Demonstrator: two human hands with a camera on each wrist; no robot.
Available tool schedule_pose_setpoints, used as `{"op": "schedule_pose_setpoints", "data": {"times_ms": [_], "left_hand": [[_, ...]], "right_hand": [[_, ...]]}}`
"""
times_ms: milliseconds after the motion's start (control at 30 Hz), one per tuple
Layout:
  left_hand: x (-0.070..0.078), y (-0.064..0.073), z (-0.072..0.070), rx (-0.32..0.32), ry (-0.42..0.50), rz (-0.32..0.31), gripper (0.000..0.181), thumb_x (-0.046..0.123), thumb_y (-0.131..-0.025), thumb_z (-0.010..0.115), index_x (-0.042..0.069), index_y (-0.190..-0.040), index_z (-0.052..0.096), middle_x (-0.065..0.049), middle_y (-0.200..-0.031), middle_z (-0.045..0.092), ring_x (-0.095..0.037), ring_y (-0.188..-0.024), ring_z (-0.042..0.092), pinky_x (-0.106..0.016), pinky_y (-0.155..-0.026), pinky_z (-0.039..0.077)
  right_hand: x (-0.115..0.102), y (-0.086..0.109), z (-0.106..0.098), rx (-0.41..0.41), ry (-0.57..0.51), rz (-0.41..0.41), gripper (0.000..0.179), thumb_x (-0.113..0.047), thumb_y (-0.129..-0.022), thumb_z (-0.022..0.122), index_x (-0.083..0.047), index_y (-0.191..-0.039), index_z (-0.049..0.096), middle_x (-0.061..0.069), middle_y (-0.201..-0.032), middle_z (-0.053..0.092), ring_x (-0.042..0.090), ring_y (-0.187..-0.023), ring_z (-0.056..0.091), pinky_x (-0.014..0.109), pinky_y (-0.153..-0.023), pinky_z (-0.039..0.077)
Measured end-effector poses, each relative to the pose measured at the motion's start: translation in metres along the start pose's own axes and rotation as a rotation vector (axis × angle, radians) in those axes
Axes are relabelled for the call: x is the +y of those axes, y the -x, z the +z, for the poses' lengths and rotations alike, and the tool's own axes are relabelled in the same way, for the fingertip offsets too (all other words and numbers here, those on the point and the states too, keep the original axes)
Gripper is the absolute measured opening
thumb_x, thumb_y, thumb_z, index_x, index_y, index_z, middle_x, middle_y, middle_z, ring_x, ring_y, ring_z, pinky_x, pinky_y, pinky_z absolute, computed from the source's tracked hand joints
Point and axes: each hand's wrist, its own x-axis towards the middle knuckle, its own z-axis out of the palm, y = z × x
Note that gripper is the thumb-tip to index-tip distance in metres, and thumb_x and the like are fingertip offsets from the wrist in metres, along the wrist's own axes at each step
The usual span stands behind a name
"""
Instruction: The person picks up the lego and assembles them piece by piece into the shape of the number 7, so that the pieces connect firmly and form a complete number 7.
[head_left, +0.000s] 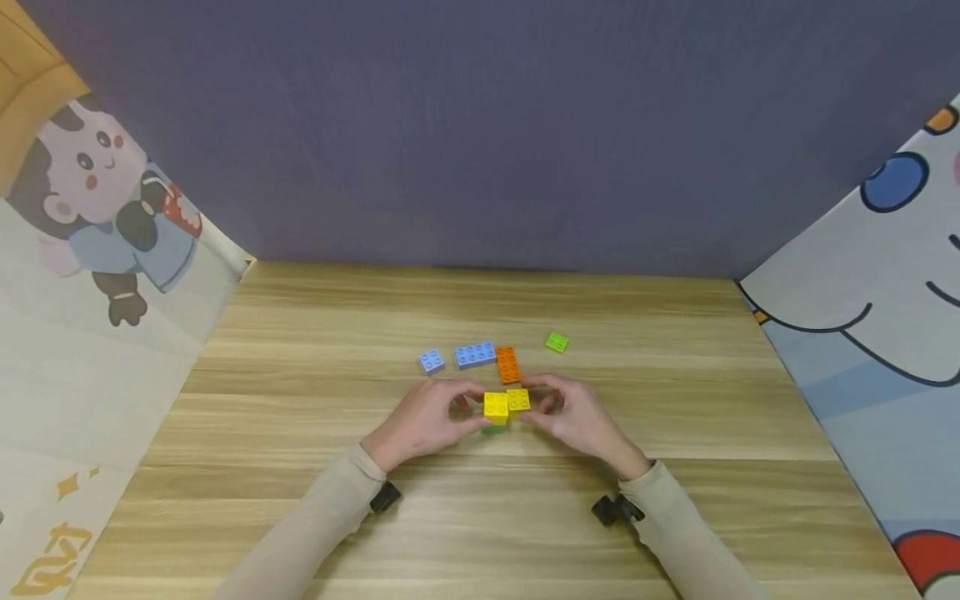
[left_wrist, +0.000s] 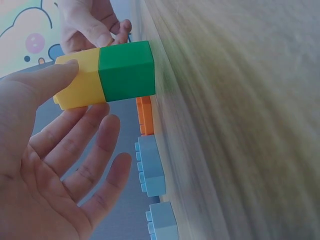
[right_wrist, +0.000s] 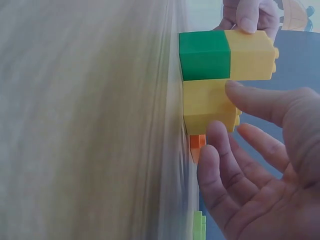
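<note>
A yellow brick [left_wrist: 82, 80] sits on top of a green brick [left_wrist: 127, 70], and together they form a two-high stack standing on the table. My left hand [head_left: 423, 423] pinches the upper yellow brick between thumb and fingertips. Right beside the stack, a second yellow brick [right_wrist: 207, 105] rests on the table with its studs up. My right hand [head_left: 579, 417] holds this lower brick between thumb and fingers. In the head view the green brick is mostly hidden under the yellow one.
Just beyond the hands lies an orange brick [head_left: 507, 365]. A long blue brick [head_left: 476, 356] touches or nearly touches it, with a small blue brick [head_left: 432, 361] farther left. A flat lime-green piece [head_left: 557, 342] lies at the back right. Dark and printed panels enclose the wooden table [head_left: 480, 533].
</note>
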Motion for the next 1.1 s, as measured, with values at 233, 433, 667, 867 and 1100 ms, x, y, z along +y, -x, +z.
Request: {"op": "schedule_pose_setpoints", "data": {"times_ms": [233,433,667,867,1100], "left_hand": [[-0.0006,0.0,0.0016,-0.002,-0.011,-0.009,0.04,0.038,-0.092,0.085,0.019,-0.127,0.076,0.001,-0.12,0.08,-0.014,-0.096,0.074,-0.033,-0.084,0.06],[-0.0011,-0.0005,0.0024,-0.002,-0.002,-0.015,0.039,0.038,-0.092,0.085,0.02,-0.126,0.076,0.003,-0.119,0.08,-0.013,-0.095,0.074,-0.031,-0.084,0.06],[-0.0005,-0.0008,0.002,0.002,0.008,-0.019,0.039,0.037,-0.092,0.085,0.02,-0.126,0.076,0.002,-0.119,0.08,-0.015,-0.096,0.074,-0.034,-0.084,0.06],[-0.0011,-0.0007,0.001,0.008,0.001,-0.005,0.039,0.038,-0.093,0.084,0.02,-0.126,0.076,0.002,-0.119,0.08,-0.012,-0.095,0.074,-0.031,-0.083,0.06],[-0.0005,0.0001,0.0012,0.006,0.006,-0.002,0.038,0.037,-0.093,0.085,0.021,-0.126,0.076,0.002,-0.119,0.081,-0.013,-0.095,0.074,-0.031,-0.083,0.061]], "right_hand": [[0.0014,0.0002,0.0011,-0.024,-0.038,0.042,0.049,-0.011,-0.09,0.086,-0.008,-0.136,0.07,0.011,-0.117,0.077,0.011,-0.077,0.067,0.024,-0.059,0.056],[0.0026,-0.0002,0.0015,-0.027,-0.038,0.062,0.047,-0.012,-0.091,0.085,-0.01,-0.136,0.071,0.006,-0.097,0.077,0.012,-0.072,0.066,0.023,-0.057,0.052],[0.004,-0.0019,0.0011,-0.035,-0.041,0.064,0.047,-0.012,-0.092,0.084,-0.009,-0.137,0.07,0.005,-0.097,0.077,0.012,-0.072,0.066,0.023,-0.057,0.052],[0.0039,-0.0026,0.0015,-0.031,-0.039,0.066,0.046,-0.012,-0.092,0.084,-0.009,-0.137,0.07,0.007,-0.099,0.078,0.012,-0.072,0.066,0.024,-0.057,0.052],[0.002,-0.0015,0.0017,-0.034,-0.043,0.075,0.046,-0.013,-0.093,0.084,-0.009,-0.136,0.07,0.007,-0.098,0.078,0.012,-0.072,0.066,0.023,-0.058,0.052]]}}
